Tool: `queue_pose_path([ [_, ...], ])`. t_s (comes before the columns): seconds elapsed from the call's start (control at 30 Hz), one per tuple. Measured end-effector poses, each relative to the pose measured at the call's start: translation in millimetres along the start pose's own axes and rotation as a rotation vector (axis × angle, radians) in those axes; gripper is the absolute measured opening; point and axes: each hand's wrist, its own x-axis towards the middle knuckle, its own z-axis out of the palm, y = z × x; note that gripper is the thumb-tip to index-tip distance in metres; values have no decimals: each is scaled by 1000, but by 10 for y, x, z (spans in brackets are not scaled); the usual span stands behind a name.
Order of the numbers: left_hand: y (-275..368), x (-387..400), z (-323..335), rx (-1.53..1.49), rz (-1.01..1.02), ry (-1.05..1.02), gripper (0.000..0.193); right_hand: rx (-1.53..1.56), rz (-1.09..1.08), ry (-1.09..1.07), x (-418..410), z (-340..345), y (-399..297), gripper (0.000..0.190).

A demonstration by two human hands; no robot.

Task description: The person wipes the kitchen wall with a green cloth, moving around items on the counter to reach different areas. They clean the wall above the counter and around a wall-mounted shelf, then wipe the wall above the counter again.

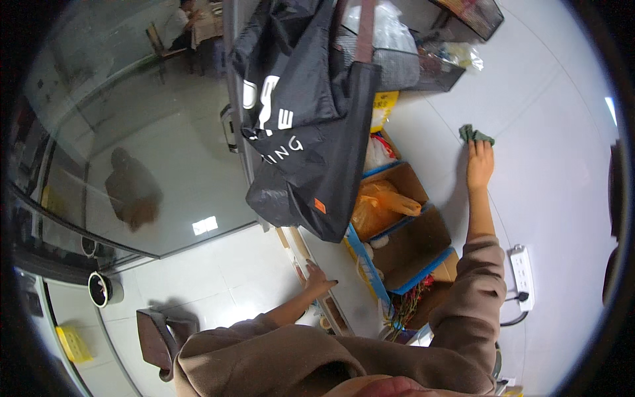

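Note:
With my right arm stretched out, my right hand (480, 165) presses a crumpled green cloth (475, 135) against the pale tiled wall (536, 164). The cloth bunches ahead of my fingertips and part of it is under them. My left hand (317, 279) rests on the edge of a narrow shelf (333, 312), thumb apart from the fingers, with nothing seen in its grasp. Between my arms stand cardboard boxes with blue edges (412, 248). One holds an orange plastic bag (384, 203); dried red flowers (416, 297) stick out near the closest one.
A large black bag with white lettering (302, 124) hangs over the boxes. Dark mesh baskets (436, 72) stand beyond. A white power strip (522, 278) with a plugged cable is beside my right sleeve. Leftward are a glass door (188, 149), a brown stool (156, 337) and a bin (101, 290).

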Motion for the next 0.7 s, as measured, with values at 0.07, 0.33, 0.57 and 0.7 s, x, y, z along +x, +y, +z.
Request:
queue_pose_path([
  [0.07, 37, 174, 25, -161, -13, -31, 135, -31, -22, -101, -28, 185, -153, 36],
  [0.33, 516, -43, 120, 578, -220, 317, 154, 51, -144, -220, 304, 686, -446, 35],
  [0.57, 398, -1, -193, -32, -244, -249, 155, 20, -128, -146, 896, 1101, -815, 31],
  [0.7, 310, 20, 40, 272, -21, -56, 155, -31, -169, -180, 994, 1318, -1045, 32],
])
